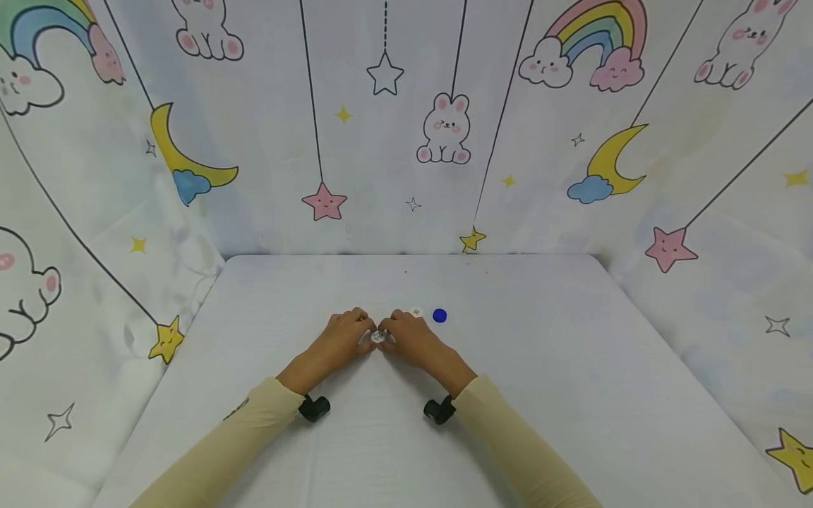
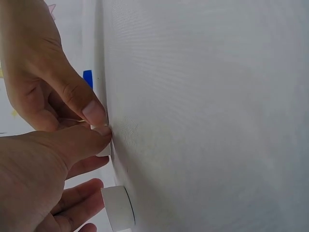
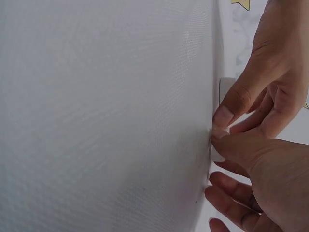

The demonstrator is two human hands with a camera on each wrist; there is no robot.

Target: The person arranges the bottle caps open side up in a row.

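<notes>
Both hands meet near the middle of the white table. Between the thumbs and fingertips of my left hand (image 1: 346, 334) and right hand (image 1: 411, 340) is a small white round piece (image 1: 378, 336) with dark markings on top. Each hand pinches it from its own side, low over the tabletop. The fingertips cover much of it in both wrist views. A short white cylinder (image 2: 118, 208) stands on the table by the left hand's fingers. Just past the right hand lie a white disc (image 1: 416, 311) with a dark mark and a blue round piece (image 1: 440, 315).
A white cloth covers the table (image 1: 559, 339). Behind it hangs a fabric backdrop (image 1: 267, 141) printed with rabbits, stars and moons, which also runs along both sides. Dark wrist cameras (image 1: 314, 408) sit under the cream sleeves (image 1: 248, 430).
</notes>
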